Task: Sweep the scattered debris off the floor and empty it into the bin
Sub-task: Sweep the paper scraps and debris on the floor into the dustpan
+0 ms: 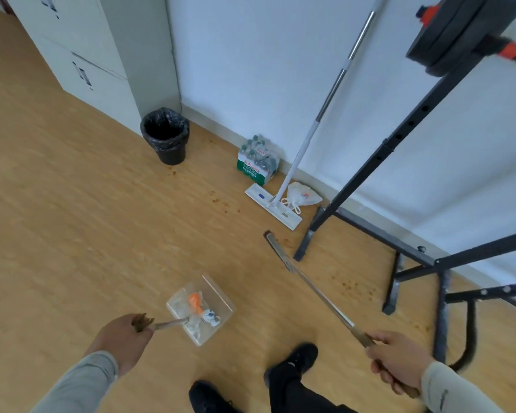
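Note:
My left hand point(125, 338) grips the handle of a clear plastic dustpan point(218, 302), which sits low over the wooden floor at bottom centre. Inside it lie scraps of clear, white and orange litter point(195, 302). My right hand point(396, 357) grips the long metal handle of a broom point(316, 289); its narrow head point(273, 242) rests on the floor beside the rack's foot. A black bin point(166, 135) lined with a black bag stands open by the wall, far from the dustpan. Small brown crumbs point(218, 198) dot the floor near the wall.
A grey cabinet point(102, 55) stands behind the bin. A pack of water bottles point(256, 159), a white flat mop point(273, 205) and a white plastic bag point(303, 196) sit along the wall. A black metal rack point(399, 138) with weight plates fills the right. My shoes point(292, 365) are at the bottom.

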A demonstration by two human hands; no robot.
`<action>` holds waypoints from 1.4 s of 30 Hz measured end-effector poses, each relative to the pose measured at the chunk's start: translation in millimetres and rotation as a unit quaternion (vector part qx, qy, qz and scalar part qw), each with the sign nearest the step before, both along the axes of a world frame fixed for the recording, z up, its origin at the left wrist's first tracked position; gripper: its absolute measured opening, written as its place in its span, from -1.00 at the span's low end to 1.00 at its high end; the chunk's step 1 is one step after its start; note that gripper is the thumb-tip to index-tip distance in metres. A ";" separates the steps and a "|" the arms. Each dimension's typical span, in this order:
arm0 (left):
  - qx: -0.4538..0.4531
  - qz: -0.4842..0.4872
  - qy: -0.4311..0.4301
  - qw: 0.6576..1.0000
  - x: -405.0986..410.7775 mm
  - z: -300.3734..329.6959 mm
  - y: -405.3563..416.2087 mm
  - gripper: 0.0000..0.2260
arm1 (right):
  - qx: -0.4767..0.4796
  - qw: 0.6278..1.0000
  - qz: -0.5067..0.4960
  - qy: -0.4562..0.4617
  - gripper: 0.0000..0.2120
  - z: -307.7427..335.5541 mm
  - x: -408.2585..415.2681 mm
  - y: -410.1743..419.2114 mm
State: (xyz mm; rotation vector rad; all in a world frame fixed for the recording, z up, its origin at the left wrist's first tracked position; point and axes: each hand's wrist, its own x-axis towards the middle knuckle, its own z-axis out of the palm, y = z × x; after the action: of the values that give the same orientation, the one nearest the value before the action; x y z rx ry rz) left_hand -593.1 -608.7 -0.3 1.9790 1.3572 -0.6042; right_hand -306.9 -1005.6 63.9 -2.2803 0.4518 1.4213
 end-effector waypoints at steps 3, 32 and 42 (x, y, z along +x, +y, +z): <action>0.013 -0.013 -0.022 1.000 34.2 -0.1 -6.5 -0.72 | -0.012 0.997 -0.070 -0.025 -0.70 -11.0 5.0 -24.4; 0.036 -0.152 -0.026 0.987 233.4 -0.2 16.4 -0.71 | -0.141 0.966 0.218 0.017 -0.43 -97.6 69.2 -22.1; 0.030 -0.153 -0.056 0.986 178.0 11.2 100.5 -0.69 | -0.025 1.000 -0.003 0.014 -0.68 18.8 36.4 1.2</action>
State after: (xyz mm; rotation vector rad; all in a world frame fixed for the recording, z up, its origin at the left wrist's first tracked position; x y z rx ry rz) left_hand -415.1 -508.2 11.0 2.2559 1.0227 -0.5864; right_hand -270.4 -1004.4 82.6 -2.2983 0.5083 1.4555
